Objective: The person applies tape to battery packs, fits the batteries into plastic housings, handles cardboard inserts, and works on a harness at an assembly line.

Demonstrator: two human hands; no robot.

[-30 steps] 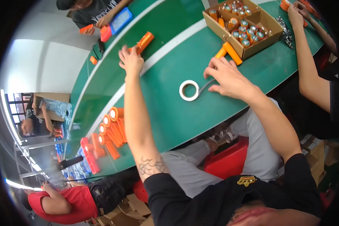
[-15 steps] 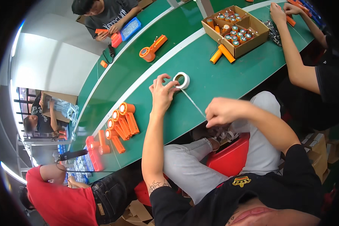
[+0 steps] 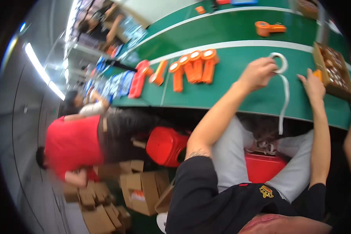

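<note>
A long green surface runs across the view, bending with the lens, with a white band along it and more green beyond. Over its near part the left hand has its grip pinching the rim of a white tape roll; a loose tape strip drops from the roll past the near edge. The right hand has its grip spread, beside an orange cylinder and a cardboard box of cells; whether it touches the cylinder I cannot tell.

Left of the roll, four orange housings lie in a row, then a red tray. Another orange piece lies beyond the band.

At left, a person in a red shirt, blurred, is near a red stool. Open cartons stand on the floor below, and a light tube glows along the grey side of the room.
</note>
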